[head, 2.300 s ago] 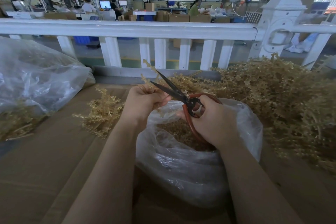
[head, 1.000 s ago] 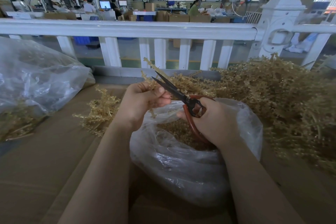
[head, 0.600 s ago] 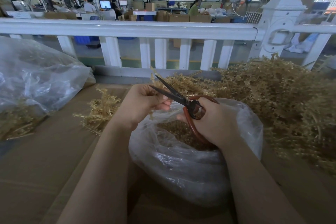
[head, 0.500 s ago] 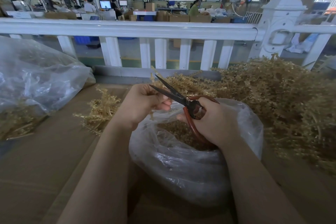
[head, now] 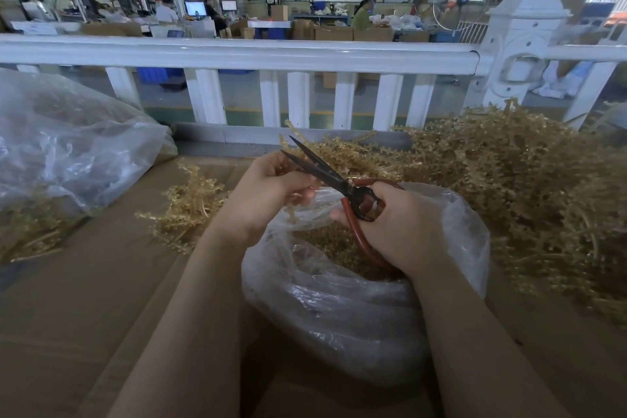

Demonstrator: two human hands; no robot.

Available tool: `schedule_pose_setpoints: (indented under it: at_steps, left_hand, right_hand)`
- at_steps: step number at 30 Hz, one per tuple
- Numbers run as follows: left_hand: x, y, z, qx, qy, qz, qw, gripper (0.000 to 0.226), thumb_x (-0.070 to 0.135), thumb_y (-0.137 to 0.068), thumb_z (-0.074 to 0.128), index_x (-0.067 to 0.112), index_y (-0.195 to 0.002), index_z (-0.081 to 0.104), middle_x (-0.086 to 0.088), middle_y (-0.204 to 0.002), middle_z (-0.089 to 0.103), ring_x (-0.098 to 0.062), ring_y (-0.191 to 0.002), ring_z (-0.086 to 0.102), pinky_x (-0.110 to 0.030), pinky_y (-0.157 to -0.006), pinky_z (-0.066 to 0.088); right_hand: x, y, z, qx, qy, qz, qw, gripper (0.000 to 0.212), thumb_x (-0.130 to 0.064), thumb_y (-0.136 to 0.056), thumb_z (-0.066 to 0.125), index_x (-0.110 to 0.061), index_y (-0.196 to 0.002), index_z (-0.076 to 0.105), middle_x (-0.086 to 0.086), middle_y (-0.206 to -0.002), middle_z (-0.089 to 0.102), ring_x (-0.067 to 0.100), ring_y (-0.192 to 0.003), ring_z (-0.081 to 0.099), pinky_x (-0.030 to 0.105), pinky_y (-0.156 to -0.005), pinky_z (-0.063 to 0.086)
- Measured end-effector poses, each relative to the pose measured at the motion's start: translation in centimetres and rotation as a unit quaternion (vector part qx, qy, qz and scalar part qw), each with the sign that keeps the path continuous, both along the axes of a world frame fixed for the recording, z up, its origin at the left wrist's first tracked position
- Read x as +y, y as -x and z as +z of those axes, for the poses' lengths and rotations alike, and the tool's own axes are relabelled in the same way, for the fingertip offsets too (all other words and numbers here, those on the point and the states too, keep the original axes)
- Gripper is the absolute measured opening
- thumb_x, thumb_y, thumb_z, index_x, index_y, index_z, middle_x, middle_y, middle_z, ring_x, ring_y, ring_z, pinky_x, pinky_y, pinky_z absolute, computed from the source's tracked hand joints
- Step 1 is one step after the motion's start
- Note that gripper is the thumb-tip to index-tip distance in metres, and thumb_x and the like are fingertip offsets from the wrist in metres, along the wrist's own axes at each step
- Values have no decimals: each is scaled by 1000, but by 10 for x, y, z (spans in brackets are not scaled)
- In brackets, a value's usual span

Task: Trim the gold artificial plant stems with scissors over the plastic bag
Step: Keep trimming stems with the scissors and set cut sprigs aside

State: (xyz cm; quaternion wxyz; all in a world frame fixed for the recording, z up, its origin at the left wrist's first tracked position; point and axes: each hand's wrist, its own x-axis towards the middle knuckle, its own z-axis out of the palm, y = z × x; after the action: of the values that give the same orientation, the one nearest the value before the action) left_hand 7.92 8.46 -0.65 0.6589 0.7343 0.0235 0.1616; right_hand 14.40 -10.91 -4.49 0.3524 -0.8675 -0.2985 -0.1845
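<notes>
Broadly, a brown cardboard desk (head: 84,299) carries a big heap of gold plastic stems (head: 529,200), bristly and studded, on the right. At centre sits a crinkled clear plastic bag (head: 339,312) holding gold trimmings. Over its mouth the left hand (head: 268,193) pinches one gold stem (head: 291,212), and the right hand (head: 397,224) grips red-handled scissors (head: 342,185), their dark blades parted. No writing is readable.
</notes>
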Motion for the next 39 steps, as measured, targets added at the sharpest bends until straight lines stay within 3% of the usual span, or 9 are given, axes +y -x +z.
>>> schedule_pose_setpoints:
  at_steps: [5,9,12,16,21,27,30,36,39]
  left_hand:
    - [-2,1,0,-26,113,-26,993,6,3,-80,66,6,-84,68,-10,-75,69,-18,-68,66,-31,-71,57]
    - [-1,0,-3,-48,151,-29,987,18,17,-81,74,3,-92,69,-10,-84,73,-19,-74,69,-28,-73,56]
    - [0,-1,-4,-46,147,-18,988,21,22,-79,69,5,-91,70,-8,-84,73,-16,-74,67,-26,-73,55]
    - [-1,-1,-3,-52,142,-13,988,8,11,-90,63,7,-88,71,-7,-81,71,-13,-64,60,-22,-67,50]
    - [-6,-1,-1,-34,106,15,994,34,3,-96,56,15,-71,74,-13,-76,63,-12,-59,47,-25,-64,37]
    - [-2,-4,-5,-20,2,59,998,22,11,-93,63,-4,-77,65,-15,-67,51,-24,-63,38,-27,-60,36]
    - [-1,-2,-5,-23,-23,47,998,23,13,-95,64,11,-72,68,-12,-67,49,-20,-62,38,-28,-63,37]
    - [-1,-6,-7,-47,-10,56,997,27,17,-95,65,-6,-81,65,-6,-64,55,-10,-57,44,-18,-61,39]
    - [-5,-5,-6,-56,4,41,998,28,17,-95,64,6,-70,67,-3,-63,59,-8,-59,51,-15,-69,45]
  right_hand:
    - [0,1,0,0,-5,-4,1000,66,-89,-67,44,-34,-91,70,-18,-69,63,-5,-68,58,14,-62,48]
    - [0,-1,-1,3,-23,-12,1000,50,-82,-72,56,-35,-88,65,-18,-67,61,-1,-67,59,20,-61,48]
    - [0,-1,-1,2,-35,-10,999,58,-85,-70,52,-32,-89,69,-17,-67,62,1,-67,60,22,-63,52]
    - [0,-1,-1,2,-28,-7,1000,60,-84,-71,54,-31,-94,71,-16,-70,64,2,-69,61,27,-65,55]
    - [0,1,0,-28,-14,-29,999,57,-80,-74,57,-26,-88,66,-13,-73,64,4,-70,60,31,-64,56]
    - [1,2,1,-32,-8,-38,999,58,-79,-75,56,-23,-89,64,-10,-79,67,8,-75,62,34,-68,57]
    - [2,2,0,-33,-1,-34,999,56,-79,-75,55,-24,-87,62,-12,-76,64,7,-72,60,34,-66,57]
    - [2,-1,0,-41,13,-43,998,61,-85,-73,52,-25,-82,59,-13,-71,62,4,-68,57,27,-62,54]
    - [2,-2,0,-35,16,-48,998,68,-91,-68,44,-26,-81,58,-14,-70,60,3,-69,57,23,-61,51]
